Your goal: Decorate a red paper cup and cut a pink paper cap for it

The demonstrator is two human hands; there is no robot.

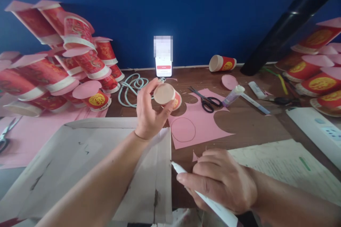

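Note:
My left hand (149,111) is closed around a red paper cup (167,95) with a gold emblem, held on its side above the desk with its mouth toward me. My right hand (222,179) is closed on a white pen (205,198) near the front edge, tip pointing left. Between the hands lies a pink paper sheet (202,126) with round cut-outs and a drawn circle (183,129).
Black scissors (207,102) and a glue tube (233,95) lie on the brown desk (253,124). Several pink-lidded red cups are piled at the left (77,64) and right (317,78). A phone (163,56) leans on the blue wall. Flattened cardboard (93,163) lies front left.

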